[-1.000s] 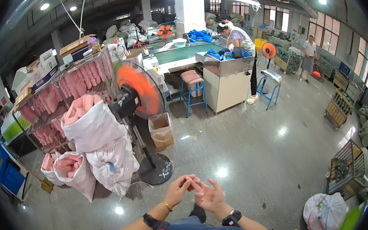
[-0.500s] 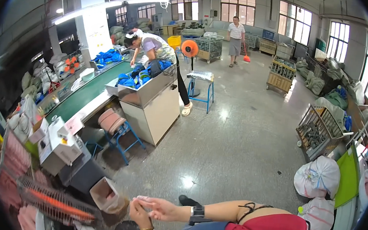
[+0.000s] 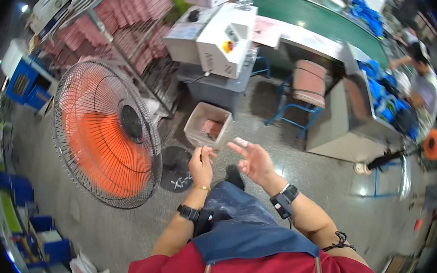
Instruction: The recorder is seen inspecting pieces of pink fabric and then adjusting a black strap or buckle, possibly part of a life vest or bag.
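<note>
At six o'clock from bin (image 3: 194, 123), left hand (image 3: 201, 168): fingers bunched, cannot tell if grasping; right hand (image 3: 258, 164), four o'clock: fingers extended, released; orange fan (image 3: 105, 136), nine o'clock.

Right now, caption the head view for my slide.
Left hand and right hand apart near a pale bin, with a large orange-bladed fan to their left.

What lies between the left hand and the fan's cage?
In the head view, a black base on the floor shows between the left hand and cage.
</note>
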